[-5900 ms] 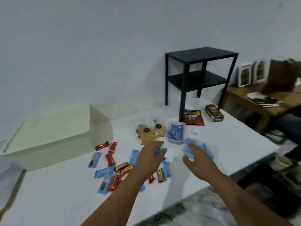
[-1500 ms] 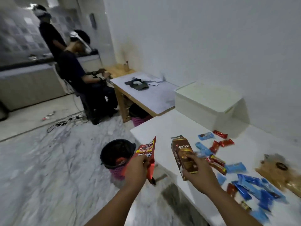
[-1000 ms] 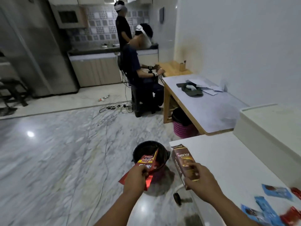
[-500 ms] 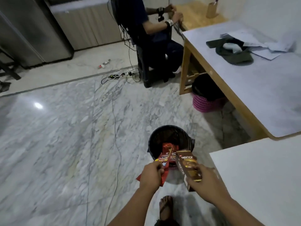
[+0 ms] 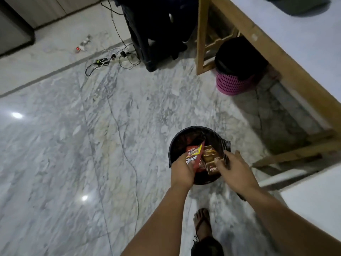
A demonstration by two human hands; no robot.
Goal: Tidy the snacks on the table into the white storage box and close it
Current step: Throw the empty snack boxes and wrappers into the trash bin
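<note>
Both hands have dropped from above the bin to its mouth since half a second ago, and the view has tipped further down; a sandalled foot (image 5: 202, 221) stands nearest on the marble floor (image 5: 73, 145). Left hand (image 5: 181, 169) holds the red snack packet (image 5: 193, 157), fingers curled round its lower edge; right hand (image 5: 234, 168) holds the brown Nextar box (image 5: 212, 159), fingers clamped on its side; both items sit just inside the rim of the black waste bin (image 5: 172, 145). White table edge (image 5: 313, 191) shows at right; the white storage box and remaining snacks are out of view. Beyond stand a pink basket (image 5: 233, 84) under a wooden desk (image 5: 267, 39), and cables (image 5: 110, 60) farther off. Judgement: step in hand is discarding empty packaging, ahead of the sorting proper; next move calls for releasing both items into the bin, then turning back to the table.
</note>
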